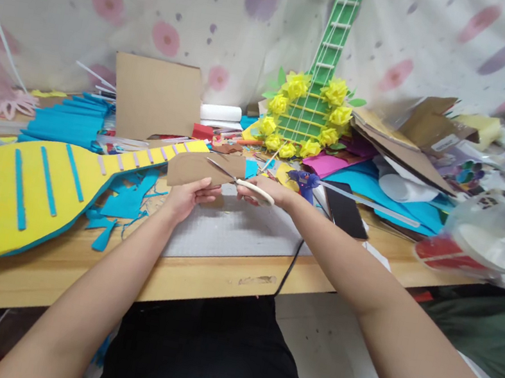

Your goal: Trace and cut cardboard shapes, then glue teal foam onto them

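A piece of brown cardboard with one rounded end is pinched in my left hand by its lower edge, above a grey cutting mat. My right hand is closed round the white handles of a pair of scissors. Their blades point left across the cardboard, slightly parted; whether the cardboard lies between them I cannot tell. On the left, a yellow cardboard lute shape with blue strips lies on the table, its neck reaching behind the cardboard piece.
A green paper guitar ringed with yellow paper flowers leans at the back. A blue glue gun and a black phone-like slab lie right of my right hand. Blue scraps, a cardboard sheet and a bagged red-and-white tub surround the work.
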Demonstrator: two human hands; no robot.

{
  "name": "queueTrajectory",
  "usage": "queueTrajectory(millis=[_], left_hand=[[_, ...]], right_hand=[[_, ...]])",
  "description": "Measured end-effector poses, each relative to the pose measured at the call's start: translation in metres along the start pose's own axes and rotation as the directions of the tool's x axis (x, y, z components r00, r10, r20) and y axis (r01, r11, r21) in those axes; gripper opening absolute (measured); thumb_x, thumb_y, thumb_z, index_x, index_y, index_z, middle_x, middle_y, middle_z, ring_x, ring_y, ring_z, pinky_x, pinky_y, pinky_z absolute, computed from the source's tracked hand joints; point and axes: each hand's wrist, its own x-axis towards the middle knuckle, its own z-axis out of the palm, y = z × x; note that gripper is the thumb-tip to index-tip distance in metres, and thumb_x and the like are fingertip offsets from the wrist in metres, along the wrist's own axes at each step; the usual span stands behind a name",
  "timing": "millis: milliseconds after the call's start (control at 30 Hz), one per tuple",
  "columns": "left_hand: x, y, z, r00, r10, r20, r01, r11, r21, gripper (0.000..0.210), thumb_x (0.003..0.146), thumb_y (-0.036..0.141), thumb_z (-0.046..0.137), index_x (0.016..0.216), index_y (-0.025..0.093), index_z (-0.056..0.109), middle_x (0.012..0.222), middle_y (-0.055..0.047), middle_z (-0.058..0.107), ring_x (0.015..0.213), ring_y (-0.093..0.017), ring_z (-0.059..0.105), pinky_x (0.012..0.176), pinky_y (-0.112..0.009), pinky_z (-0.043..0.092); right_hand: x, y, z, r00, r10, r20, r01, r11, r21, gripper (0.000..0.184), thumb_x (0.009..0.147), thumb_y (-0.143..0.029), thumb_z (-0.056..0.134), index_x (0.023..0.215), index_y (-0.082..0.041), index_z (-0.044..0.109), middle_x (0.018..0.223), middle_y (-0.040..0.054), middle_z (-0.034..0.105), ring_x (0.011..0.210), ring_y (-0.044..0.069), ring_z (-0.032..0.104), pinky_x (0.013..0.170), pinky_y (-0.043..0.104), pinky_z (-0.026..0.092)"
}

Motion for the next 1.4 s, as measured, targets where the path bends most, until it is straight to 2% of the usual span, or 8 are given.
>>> queueTrajectory(millis=[333, 600, 767, 867, 967, 1100, 1200, 1400], left_hand=[[0.000, 0.002, 0.001, 0.999, -0.044, -0.003, 0.044, 0.997, -0.059, 0.009, 0.077, 0.013, 0.058, 0.078, 0.010, 0.066, 0.074, -0.009, 0.072, 0.067, -0.016, 0.069, 0.058, -0.021, 0.053], [0.003, 0.001, -0.005, 0.997, -0.083, 0.012, 0.083, 0.991, -0.104, 0.009, 0.078, 0.014, 0.057, 0.075, 0.011, 0.065, 0.075, -0.009, 0.072, 0.068, -0.015, 0.069, 0.060, -0.021, 0.054], [0.004, 0.000, -0.002, 0.997, -0.071, 0.006, 0.071, 0.991, -0.110, 0.008, 0.078, 0.017, 0.060, 0.080, 0.011, 0.065, 0.075, -0.009, 0.072, 0.070, -0.017, 0.070, 0.062, -0.022, 0.054], [0.005, 0.000, 0.000, 0.997, 0.001, -0.071, -0.013, 0.985, -0.173, 0.014, 0.080, 0.021, 0.060, 0.090, 0.012, 0.064, 0.077, -0.007, 0.072, 0.067, -0.015, 0.069, 0.065, -0.024, 0.055], [0.007, 0.001, -0.001, 0.980, 0.071, -0.183, -0.111, 0.969, -0.220, 0.012, 0.081, 0.019, 0.060, 0.092, 0.014, 0.063, 0.075, -0.003, 0.071, 0.064, -0.011, 0.067, 0.068, -0.023, 0.055], [0.009, 0.004, -0.006, 0.964, 0.098, -0.246, -0.146, 0.973, -0.181, 0.009, 0.078, 0.016, 0.063, 0.087, 0.015, 0.064, 0.077, -0.003, 0.071, 0.067, -0.013, 0.067, 0.071, -0.026, 0.056], [0.009, 0.005, -0.007, 0.951, 0.143, -0.274, -0.185, 0.974, -0.133, 0.014, 0.073, 0.017, 0.067, 0.087, 0.015, 0.064, 0.080, -0.004, 0.071, 0.070, -0.015, 0.068, 0.073, -0.030, 0.057], [0.006, -0.001, -0.003, 0.927, 0.224, -0.302, -0.227, 0.973, 0.025, 0.023, 0.065, 0.015, 0.072, 0.087, 0.014, 0.065, 0.080, -0.004, 0.070, 0.085, -0.021, 0.068, 0.075, -0.034, 0.058]], right_hand=[[0.000, -0.007, 0.009, 0.997, -0.011, -0.081, 0.014, 0.999, 0.042, 0.051, 0.063, -0.061, 0.068, 0.059, -0.012, 0.054, 0.044, -0.0040, 0.046, 0.037, 0.003, 0.040, 0.037, 0.017, 0.030], [0.003, -0.005, 0.012, 0.991, 0.026, -0.134, -0.021, 0.999, 0.045, 0.051, 0.059, -0.061, 0.070, 0.057, -0.013, 0.052, 0.045, -0.0047, 0.045, 0.035, 0.003, 0.040, 0.035, 0.018, 0.030], [0.006, -0.001, 0.010, 0.992, 0.023, -0.122, -0.021, 1.000, 0.018, 0.050, 0.061, -0.061, 0.069, 0.057, -0.014, 0.051, 0.045, -0.0045, 0.046, 0.036, 0.004, 0.041, 0.036, 0.018, 0.031], [0.005, 0.000, 0.007, 0.992, -0.003, -0.124, 0.004, 1.000, 0.007, 0.050, 0.063, -0.061, 0.067, 0.057, -0.014, 0.050, 0.045, -0.0045, 0.045, 0.036, 0.004, 0.040, 0.036, 0.019, 0.030], [0.002, 0.002, 0.003, 0.996, -0.063, -0.063, 0.062, 0.998, -0.010, 0.052, 0.068, -0.063, 0.061, 0.059, -0.013, 0.050, 0.046, -0.0042, 0.045, 0.038, 0.004, 0.041, 0.038, 0.019, 0.030], [-0.005, 0.006, -0.003, 0.978, -0.145, 0.153, 0.141, 0.989, 0.036, 0.058, 0.078, -0.068, 0.046, 0.075, -0.012, 0.057, 0.055, -0.0009, 0.053, 0.047, 0.007, 0.048, 0.045, 0.019, 0.038], [-0.006, 0.006, -0.004, 0.962, -0.128, 0.241, 0.108, 0.990, 0.092, 0.062, 0.080, -0.070, 0.040, 0.083, -0.011, 0.059, 0.060, 0.0015, 0.057, 0.052, 0.008, 0.052, 0.050, 0.021, 0.043], [0.001, 0.003, -0.001, 0.972, -0.002, 0.234, -0.061, 0.964, 0.257, 0.067, 0.081, -0.071, 0.034, 0.087, -0.010, 0.061, 0.070, 0.0067, 0.063, 0.058, 0.010, 0.057, 0.052, 0.022, 0.047]])
